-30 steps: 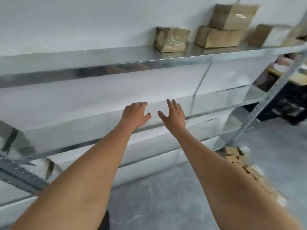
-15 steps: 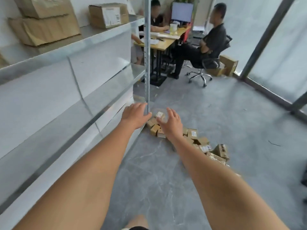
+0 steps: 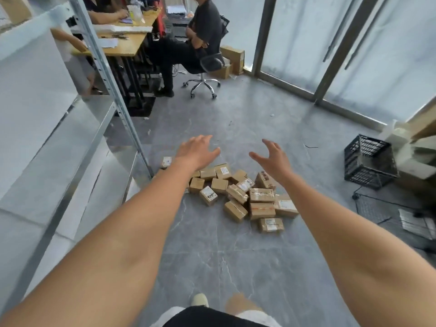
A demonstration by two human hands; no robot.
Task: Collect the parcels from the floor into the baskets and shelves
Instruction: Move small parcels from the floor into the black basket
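Both arms reach out over the parcels (image 3: 238, 192) heaped on the floor beside the shelf post (image 3: 113, 90); left hand (image 3: 197, 152) and right hand (image 3: 273, 159) hover above them, apart, fingers spread, holding nothing.

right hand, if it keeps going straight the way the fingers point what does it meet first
Probably nothing soon: the right hand is open and empty, its fingers pointing forward over bare floor. The parcels lie lower and nearer; depth is unclear.
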